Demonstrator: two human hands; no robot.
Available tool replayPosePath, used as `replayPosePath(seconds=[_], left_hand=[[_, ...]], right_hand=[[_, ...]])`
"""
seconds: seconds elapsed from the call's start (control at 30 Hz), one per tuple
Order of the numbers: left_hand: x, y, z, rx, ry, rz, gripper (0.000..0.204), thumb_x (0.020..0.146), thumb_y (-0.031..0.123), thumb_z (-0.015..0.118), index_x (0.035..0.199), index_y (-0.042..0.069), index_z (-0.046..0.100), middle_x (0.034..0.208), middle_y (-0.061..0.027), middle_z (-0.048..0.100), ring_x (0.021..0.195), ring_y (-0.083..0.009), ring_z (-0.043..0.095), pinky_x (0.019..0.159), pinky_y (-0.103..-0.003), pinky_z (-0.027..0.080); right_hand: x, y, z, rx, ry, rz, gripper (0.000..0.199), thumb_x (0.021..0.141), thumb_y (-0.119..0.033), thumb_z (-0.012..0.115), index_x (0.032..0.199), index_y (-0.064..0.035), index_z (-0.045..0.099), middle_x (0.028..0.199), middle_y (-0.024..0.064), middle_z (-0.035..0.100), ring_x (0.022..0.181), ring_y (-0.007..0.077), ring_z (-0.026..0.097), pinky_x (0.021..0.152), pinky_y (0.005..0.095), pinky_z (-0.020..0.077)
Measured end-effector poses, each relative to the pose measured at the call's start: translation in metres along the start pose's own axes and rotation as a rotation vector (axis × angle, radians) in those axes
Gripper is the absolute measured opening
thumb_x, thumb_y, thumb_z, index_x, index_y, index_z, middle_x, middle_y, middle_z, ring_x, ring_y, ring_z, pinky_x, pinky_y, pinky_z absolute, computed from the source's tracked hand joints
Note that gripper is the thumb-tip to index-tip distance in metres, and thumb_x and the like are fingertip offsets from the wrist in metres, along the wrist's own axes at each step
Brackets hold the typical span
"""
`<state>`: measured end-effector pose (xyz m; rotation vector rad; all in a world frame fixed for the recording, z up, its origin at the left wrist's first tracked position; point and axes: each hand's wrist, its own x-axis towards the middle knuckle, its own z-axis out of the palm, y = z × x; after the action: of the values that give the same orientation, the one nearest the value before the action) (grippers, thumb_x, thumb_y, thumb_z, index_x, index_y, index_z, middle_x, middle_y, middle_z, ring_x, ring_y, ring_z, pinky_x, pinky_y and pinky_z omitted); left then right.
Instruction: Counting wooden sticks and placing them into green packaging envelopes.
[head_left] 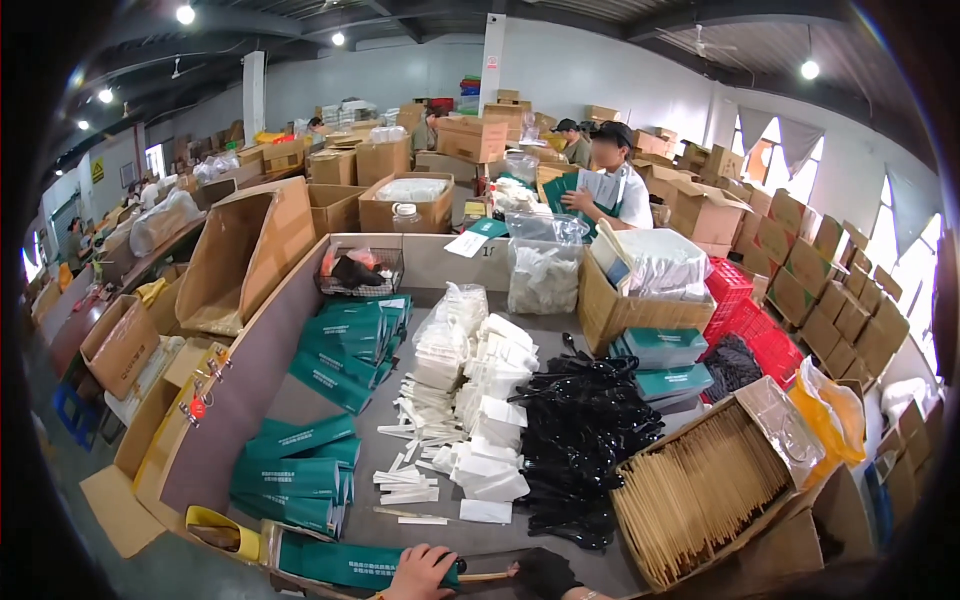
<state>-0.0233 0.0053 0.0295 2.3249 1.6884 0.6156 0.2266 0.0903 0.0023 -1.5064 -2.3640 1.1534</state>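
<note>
At the near edge of the table, my bare left hand [422, 573] is bent over the right end of a green printed paper sleeve [350, 564]. A small black tip shows beside its fingers. My right hand [546, 574], in a black fingerless glove, grips light wooden chopsticks [488, 577] that point left toward the sleeve's end. Beyond my hands lie white paper packets [490, 470], small white strips [408, 487] and a heap of black plastic spoons [570, 440]. To the right, an open carton [745, 420] holds rows of wooden chopsticks [690, 505].
Stacks of green sleeves [290, 478] lie along the left side wall. A wire basket [360, 272], a clear bag [545, 270] and a carton of white packets [600, 300] stand at the back. Red crates [745, 310] are at right. Across the table, a person [615, 180] holds green sleeves.
</note>
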Motion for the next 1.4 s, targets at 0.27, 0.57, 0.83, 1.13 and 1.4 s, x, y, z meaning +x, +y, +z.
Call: replayPosePath(seconds=[0.27, 0.57, 0.83, 1.13, 1.4], left_hand=[[0.0, -0.012, 0.028, 0.068, 0.059, 0.071, 0.059, 0.069, 0.017, 0.068, 0.125, 0.008, 0.055, 0.114, -0.0115, 0.054, 0.107, -0.0347, 0.048, 0.089, -0.048, 0.04], [0.024, 0.0, -0.013, 0.273, -0.485, 0.234, 0.028, 0.068, 0.019, 0.069, 0.096, 0.018, 0.069, 0.104, -0.0131, 0.056, 0.098, -0.0332, 0.056, 0.077, -0.045, 0.049], [0.0, -0.115, -0.131, 0.558, 0.052, -0.133, 0.024, 0.066, 0.008, 0.067, 0.089, 0.013, 0.065, 0.119, -0.0121, 0.053, 0.112, -0.0364, 0.047, 0.089, -0.05, 0.043], [-0.002, -0.114, -0.052, 0.735, -0.156, -0.144, 0.023, 0.08, 0.014, 0.058, 0.098, 0.008, 0.069, 0.138, -0.009, 0.047, 0.133, -0.0373, 0.036, 0.11, -0.064, 0.02], [-0.009, -0.086, -0.111, 0.525, 0.05, -0.575, 0.091, 0.06, 0.046, 0.084, 0.138, 0.015, 0.048, 0.152, -0.0202, 0.029, 0.134, -0.0444, 0.035, 0.108, -0.063, 0.027]], right_hand=[[0.022, -0.02, 0.067, 0.338, -0.006, -0.297, 0.044, 0.07, -0.035, 0.071, 0.106, -0.0101, 0.061, 0.112, 0.0177, 0.059, 0.103, 0.0373, 0.054, 0.084, 0.05, 0.0433], [-0.004, -0.05, 0.001, -0.517, -0.011, -0.319, 0.04, 0.063, -0.04, 0.077, 0.09, -0.0118, 0.068, 0.088, 0.0116, 0.068, 0.08, 0.0316, 0.066, 0.066, 0.0443, 0.0496], [-0.039, 0.039, 0.008, -0.487, 0.504, -0.155, 0.064, 0.056, -0.041, 0.085, 0.107, -0.0081, 0.062, 0.098, 0.0142, 0.062, 0.095, 0.0361, 0.058, 0.082, 0.048, 0.0445], [-0.045, 0.052, 0.016, -0.456, 0.543, -0.203, 0.062, 0.06, -0.042, 0.081, 0.108, -0.0098, 0.06, 0.101, 0.0112, 0.06, 0.099, 0.0349, 0.054, 0.084, 0.0493, 0.0408], [-0.038, 0.043, 0.016, -0.46, 0.557, -0.178, 0.049, 0.069, -0.052, 0.072, 0.095, -0.0125, 0.062, 0.097, 0.0099, 0.059, 0.098, 0.0338, 0.054, 0.085, 0.0513, 0.0404]])
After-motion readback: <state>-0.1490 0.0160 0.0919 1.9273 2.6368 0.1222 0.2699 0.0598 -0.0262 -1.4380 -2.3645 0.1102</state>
